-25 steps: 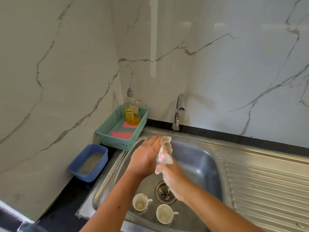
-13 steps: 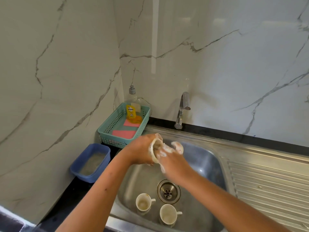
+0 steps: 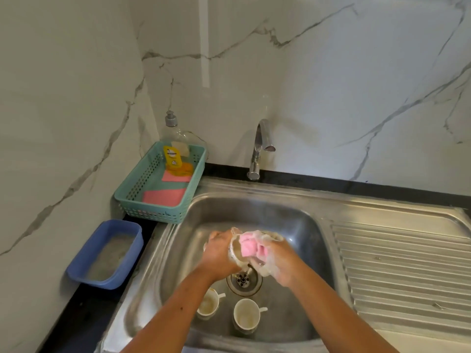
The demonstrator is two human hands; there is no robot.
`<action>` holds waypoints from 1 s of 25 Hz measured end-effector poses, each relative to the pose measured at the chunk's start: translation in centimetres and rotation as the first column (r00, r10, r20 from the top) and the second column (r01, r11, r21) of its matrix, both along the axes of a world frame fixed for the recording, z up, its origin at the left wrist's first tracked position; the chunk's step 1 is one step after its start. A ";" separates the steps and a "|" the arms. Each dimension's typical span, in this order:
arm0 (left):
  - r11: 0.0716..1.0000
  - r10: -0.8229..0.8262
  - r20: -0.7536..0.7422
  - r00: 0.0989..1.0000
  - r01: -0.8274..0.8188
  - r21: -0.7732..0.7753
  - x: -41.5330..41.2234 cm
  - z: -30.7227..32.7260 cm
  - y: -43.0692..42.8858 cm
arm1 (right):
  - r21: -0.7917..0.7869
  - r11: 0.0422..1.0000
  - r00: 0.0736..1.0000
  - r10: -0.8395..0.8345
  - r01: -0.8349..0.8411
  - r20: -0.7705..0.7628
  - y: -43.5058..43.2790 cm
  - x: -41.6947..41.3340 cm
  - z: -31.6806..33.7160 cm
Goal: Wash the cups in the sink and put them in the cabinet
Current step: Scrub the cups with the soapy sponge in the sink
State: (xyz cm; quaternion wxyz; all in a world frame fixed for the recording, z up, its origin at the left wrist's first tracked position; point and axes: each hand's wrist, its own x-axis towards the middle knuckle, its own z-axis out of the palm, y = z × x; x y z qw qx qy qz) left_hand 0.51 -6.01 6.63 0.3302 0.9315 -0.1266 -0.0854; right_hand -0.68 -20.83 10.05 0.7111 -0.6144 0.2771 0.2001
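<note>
Both hands had dropped nearer the drain: the left hand gripped the cup over the sink, while the soapy right hand pinched a pink sponge into its mouth. Two stained cups apparently awaited washing below.

Two cups stand in sink, basket behind-left.
</note>
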 end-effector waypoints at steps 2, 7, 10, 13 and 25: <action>1.000 -0.005 -0.099 0.995 0.005 0.000 0.2 -2.1 -1.6 | -0.117 0.993 0.999 0.011 -0.007 0.034 -2.1 0.1 -1.3; 0.998 -0.037 -0.291 0.956 0.023 -0.054 0.2 -7.2 -7.5 | -0.406 0.911 0.997 -0.063 0.071 0.032 -7.3 -1.0 -6.9; 0.992 -0.118 -0.349 0.930 0.098 -0.073 -0.1 -10.9 -10.6 | -0.579 0.812 0.997 -0.077 0.067 0.008 -9.1 -3.1 -8.6; 0.985 -0.174 -0.380 0.908 0.159 -0.071 -0.9 -12.9 -12.3 | -0.578 0.807 0.992 -0.112 0.123 0.054 -9.7 -4.6 -9.8; 0.872 -0.307 -0.461 0.833 0.440 0.215 -2.3 -14.9 -11.6 | 0.055 0.928 0.929 -0.364 0.368 -0.071 -9.0 -4.2 -8.4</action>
